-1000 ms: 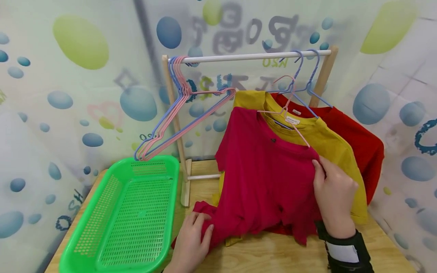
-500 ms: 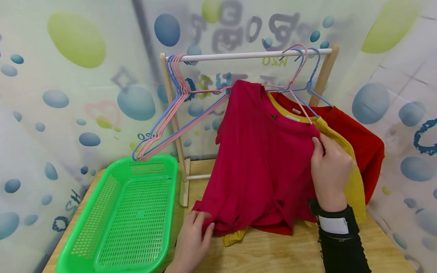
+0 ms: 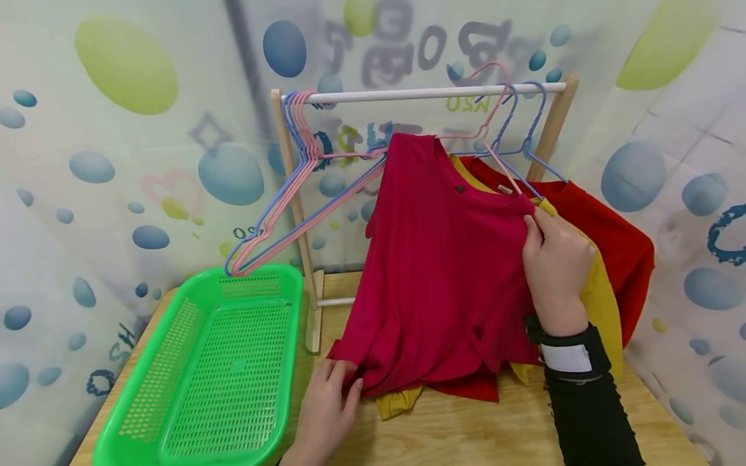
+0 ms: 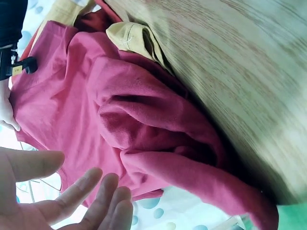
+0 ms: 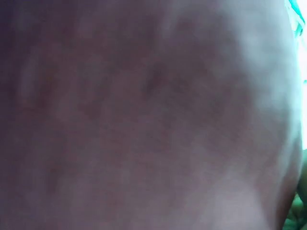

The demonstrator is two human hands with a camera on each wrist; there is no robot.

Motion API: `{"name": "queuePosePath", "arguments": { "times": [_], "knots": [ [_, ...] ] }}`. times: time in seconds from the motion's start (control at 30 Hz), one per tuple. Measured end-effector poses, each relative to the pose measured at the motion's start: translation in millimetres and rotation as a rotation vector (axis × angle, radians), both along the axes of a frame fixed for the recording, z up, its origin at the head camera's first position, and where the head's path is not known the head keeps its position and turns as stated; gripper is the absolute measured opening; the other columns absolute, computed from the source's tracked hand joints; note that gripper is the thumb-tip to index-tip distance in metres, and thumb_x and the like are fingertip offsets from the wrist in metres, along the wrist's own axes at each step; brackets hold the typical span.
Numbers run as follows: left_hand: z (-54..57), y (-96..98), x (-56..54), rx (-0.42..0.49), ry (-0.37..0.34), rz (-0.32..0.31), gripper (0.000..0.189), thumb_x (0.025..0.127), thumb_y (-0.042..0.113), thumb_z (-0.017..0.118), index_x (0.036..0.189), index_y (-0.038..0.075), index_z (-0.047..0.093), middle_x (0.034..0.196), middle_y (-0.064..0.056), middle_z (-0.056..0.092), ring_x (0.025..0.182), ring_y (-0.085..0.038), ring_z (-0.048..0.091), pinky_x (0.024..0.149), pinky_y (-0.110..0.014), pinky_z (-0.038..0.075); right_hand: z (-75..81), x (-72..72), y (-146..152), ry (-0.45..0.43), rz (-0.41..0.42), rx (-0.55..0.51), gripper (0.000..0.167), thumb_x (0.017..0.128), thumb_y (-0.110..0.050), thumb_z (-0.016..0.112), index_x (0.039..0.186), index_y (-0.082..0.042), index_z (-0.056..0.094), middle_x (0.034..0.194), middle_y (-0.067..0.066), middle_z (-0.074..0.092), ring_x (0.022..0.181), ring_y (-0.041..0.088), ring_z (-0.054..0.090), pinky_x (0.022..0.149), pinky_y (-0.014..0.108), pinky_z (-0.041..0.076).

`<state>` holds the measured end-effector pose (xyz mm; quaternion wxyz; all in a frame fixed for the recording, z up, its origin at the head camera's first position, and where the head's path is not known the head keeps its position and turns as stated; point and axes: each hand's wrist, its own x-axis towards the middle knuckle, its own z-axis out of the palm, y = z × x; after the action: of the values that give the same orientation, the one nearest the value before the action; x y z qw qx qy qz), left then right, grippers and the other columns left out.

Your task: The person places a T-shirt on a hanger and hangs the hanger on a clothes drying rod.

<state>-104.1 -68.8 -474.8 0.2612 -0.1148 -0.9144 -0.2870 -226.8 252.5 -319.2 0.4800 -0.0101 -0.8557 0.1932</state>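
A crimson shirt (image 3: 449,272) on a pink hanger (image 3: 485,133) is in front of the rack in the head view. My right hand (image 3: 559,265) pinches the shirt's shoulder by the hanger's right end. The hanger's hook rises above the white rod (image 3: 408,95); I cannot tell whether it touches it. My left hand (image 3: 329,404) is by the shirt's lower left edge. In the left wrist view, the left hand's fingers (image 4: 103,196) are loosely spread and hold nothing, with the shirt's folds (image 4: 129,110) beyond them. Blur fills most of the right wrist view.
Behind the crimson shirt hang a yellow shirt (image 3: 606,323) and a red shirt (image 3: 626,252) on blue hangers. Several bare pink and blue hangers (image 3: 303,162) hang at the rod's left end. A green basket (image 3: 294,343) stands on the wooden table (image 3: 443,440) at the left.
My right hand has raised the crimson shirt and its hanger, then shifted slightly left. The hook has gone from below the rod to above it. My left hand has stayed nearly still.
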Motion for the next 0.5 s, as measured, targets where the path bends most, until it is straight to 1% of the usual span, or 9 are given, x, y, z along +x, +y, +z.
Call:
{"name": "queuePosePath", "arguments": {
  "times": [0.07, 0.2, 0.27, 0.37, 0.5],
  "knots": [
    [-1.5, -0.1, -0.8, 0.001, 0.014, -0.002, 0.018, 0.082, 0.012, 0.080, 0.097, 0.011, 0.069, 0.091, 0.001, 0.061, 0.087, -0.016, 0.058, 0.070, -0.030, 0.050, -0.2, 0.9, 0.3, -0.012, -0.007, 0.015, 0.033, 0.104, -0.022, 0.055, 0.114, 0.004, 0.072, 0.075, 0.029, 0.062, 0.064, 0.046, 0.055, 0.054, 0.045, 0.036],
    [-0.5, 0.1, -1.4, 0.004, 0.025, -0.002, 0.019, 0.082, 0.012, 0.081, 0.097, 0.011, 0.069, 0.091, 0.001, 0.061, 0.088, -0.016, 0.058, 0.071, -0.031, 0.051, 0.5, 3.4, -0.2, -0.038, -0.018, 0.033, 0.031, 0.103, -0.021, 0.057, 0.117, 0.002, 0.073, 0.075, 0.028, 0.063, 0.062, 0.045, 0.054, 0.051, 0.043, 0.033],
    [1.5, 0.3, -1.1, 0.006, 0.019, 0.000, 0.019, 0.083, 0.013, 0.081, 0.098, 0.011, 0.069, 0.092, 0.001, 0.061, 0.089, -0.016, 0.058, 0.072, -0.031, 0.052, 0.7, 4.6, -0.8, -0.047, -0.022, 0.043, 0.030, 0.102, -0.020, 0.058, 0.117, 0.001, 0.073, 0.078, 0.028, 0.065, 0.063, 0.046, 0.056, 0.050, 0.044, 0.034],
    [1.6, 0.0, -1.7, 0.006, 0.013, 0.000, 0.021, 0.082, 0.014, 0.081, 0.098, 0.011, 0.069, 0.093, 0.000, 0.061, 0.091, -0.017, 0.059, 0.073, -0.032, 0.052, 0.7, 6.8, -1.8, -0.064, -0.024, 0.049, 0.030, 0.102, -0.019, 0.059, 0.118, 0.001, 0.072, 0.082, 0.028, 0.068, 0.066, 0.047, 0.058, 0.051, 0.049, 0.039],
    [0.6, 0.6, -2.5, -0.005, 0.012, 0.011, 0.021, 0.082, 0.015, 0.081, 0.098, 0.010, 0.069, 0.094, 0.000, 0.062, 0.091, -0.017, 0.059, 0.074, -0.033, 0.052, 1.3, 10.1, -2.4, -0.113, -0.032, 0.053, 0.031, 0.102, -0.019, 0.059, 0.121, 0.001, 0.071, 0.088, 0.028, 0.069, 0.070, 0.047, 0.060, 0.056, 0.054, 0.046]
  ]
}}
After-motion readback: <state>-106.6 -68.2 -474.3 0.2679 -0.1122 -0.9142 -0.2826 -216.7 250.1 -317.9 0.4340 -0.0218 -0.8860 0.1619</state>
